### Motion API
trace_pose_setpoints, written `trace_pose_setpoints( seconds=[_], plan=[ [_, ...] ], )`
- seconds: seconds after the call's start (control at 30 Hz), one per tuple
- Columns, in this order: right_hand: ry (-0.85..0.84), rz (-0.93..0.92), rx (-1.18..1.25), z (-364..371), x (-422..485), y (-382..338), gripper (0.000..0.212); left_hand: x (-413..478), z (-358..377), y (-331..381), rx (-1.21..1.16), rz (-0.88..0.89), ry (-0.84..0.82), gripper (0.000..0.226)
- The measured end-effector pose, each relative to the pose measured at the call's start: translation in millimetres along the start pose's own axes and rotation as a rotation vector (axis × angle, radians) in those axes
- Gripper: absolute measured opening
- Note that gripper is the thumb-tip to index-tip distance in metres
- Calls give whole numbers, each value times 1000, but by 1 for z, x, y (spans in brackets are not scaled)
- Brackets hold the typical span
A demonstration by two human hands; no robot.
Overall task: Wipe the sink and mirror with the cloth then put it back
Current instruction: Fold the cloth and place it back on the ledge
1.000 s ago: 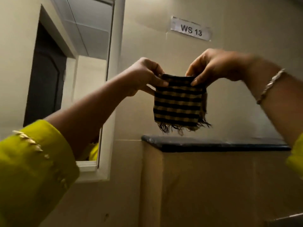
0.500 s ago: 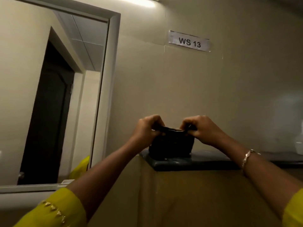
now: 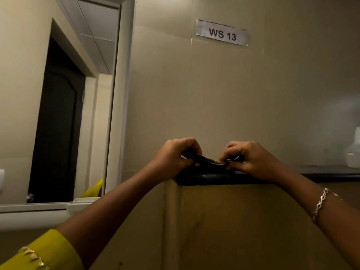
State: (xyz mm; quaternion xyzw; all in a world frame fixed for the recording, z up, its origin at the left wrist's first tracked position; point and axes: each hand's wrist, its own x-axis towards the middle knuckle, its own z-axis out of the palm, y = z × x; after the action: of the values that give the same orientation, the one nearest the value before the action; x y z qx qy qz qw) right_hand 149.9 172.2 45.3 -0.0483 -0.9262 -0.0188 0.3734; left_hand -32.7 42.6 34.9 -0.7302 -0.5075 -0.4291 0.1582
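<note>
Cloth (image 3: 206,162) folded dark and small, pinched between my left grip (image 3: 175,156) and right grip (image 3: 251,159), black tabletop (image 3: 214,179) just beneath, mirror (image 3: 58,98) left of my left grip.

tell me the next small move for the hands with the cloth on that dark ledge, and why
Probably let go and draw both hands back. The folded cloth already sits low on the dark ledge, pinched at its left end by the left hand and at its right end by the right hand. Putting it back seems nearly done; only the grip remains.
</note>
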Motion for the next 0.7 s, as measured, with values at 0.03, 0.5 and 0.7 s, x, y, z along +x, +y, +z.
trace_pose_setpoints(
  seconds=[0.03, 0.5, 0.7],
  plan=[
    [-9, -3, 2, 0, -2, 1, 20, -2, -1, 1, -6, 5, -37, 29],
    [89, -82, 230, 10, -22, 7, 67, -18, 3, 5, 2, 129, 64, 43],
    [248, -51, 201, 22, -27, 6, 53, -35, 10, 6, 132, 163, 152, 39]
  ],
)
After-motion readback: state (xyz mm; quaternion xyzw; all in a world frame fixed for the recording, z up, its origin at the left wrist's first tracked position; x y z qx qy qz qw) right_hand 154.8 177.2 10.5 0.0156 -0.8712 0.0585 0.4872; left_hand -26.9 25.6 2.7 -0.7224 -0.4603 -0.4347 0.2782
